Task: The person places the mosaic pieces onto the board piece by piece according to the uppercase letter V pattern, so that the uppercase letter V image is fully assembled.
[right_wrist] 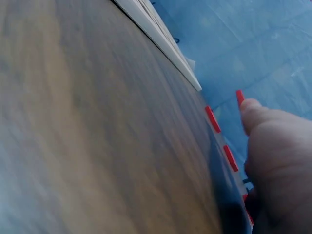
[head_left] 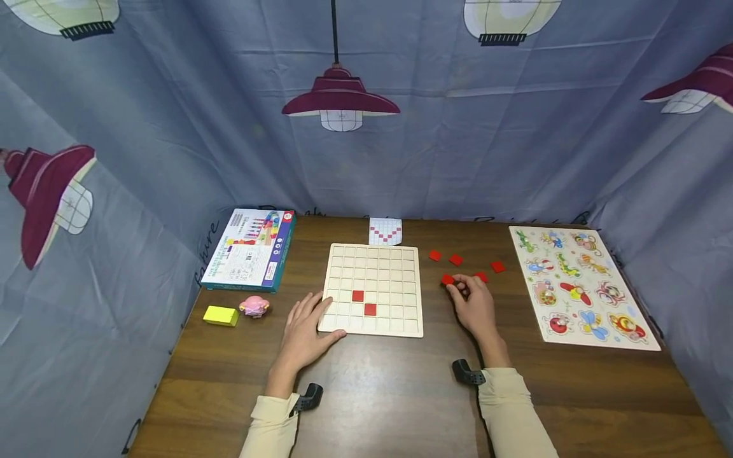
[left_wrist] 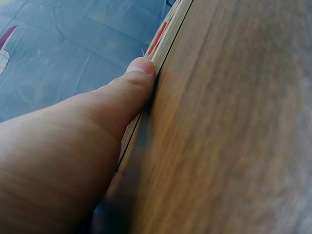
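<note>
Left hand [head_left: 305, 327] rests flat against the grid board [head_left: 373, 289]; right hand [head_left: 473, 304] pinches 1 red tile [head_left: 447, 279]; box [head_left: 251, 249] lettering unreadable.

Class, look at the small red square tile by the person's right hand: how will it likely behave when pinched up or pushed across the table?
The red tile looks thin and flat, so it probably slides rather than rolls or tips. It seems stiff, likely light for its size. Lying flush on the wooden table, it may be fiddly to lift; the right hand would likely need a fingertip under an edge.
</note>
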`<act>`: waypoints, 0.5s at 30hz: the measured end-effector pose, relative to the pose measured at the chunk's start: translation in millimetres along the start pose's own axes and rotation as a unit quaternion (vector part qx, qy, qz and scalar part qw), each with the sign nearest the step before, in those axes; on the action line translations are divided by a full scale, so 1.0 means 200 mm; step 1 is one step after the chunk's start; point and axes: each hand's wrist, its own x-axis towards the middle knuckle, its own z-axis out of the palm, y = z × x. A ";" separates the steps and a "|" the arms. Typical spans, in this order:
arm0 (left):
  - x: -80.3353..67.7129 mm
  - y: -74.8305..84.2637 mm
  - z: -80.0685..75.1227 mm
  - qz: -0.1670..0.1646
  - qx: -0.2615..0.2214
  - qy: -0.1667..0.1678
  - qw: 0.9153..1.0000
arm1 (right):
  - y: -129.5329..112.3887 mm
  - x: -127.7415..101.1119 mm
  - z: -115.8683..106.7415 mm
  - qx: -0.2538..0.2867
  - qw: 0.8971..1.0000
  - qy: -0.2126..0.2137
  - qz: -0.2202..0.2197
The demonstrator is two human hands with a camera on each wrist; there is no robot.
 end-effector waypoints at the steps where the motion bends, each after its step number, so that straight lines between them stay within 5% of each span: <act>1: 0.01 0.00 0.00 0.003 0.000 0.002 1.000 | 0.00 0.00 0.00 0.011 1.000 0.007 -0.003; 7: 0.01 0.00 0.01 -0.002 0.002 0.004 1.000 | -0.11 0.01 0.05 0.056 0.998 0.009 -0.031; 15: 0.01 0.00 0.01 -0.005 -0.001 -0.004 1.000 | -0.33 0.00 0.19 0.052 0.995 -0.044 -0.075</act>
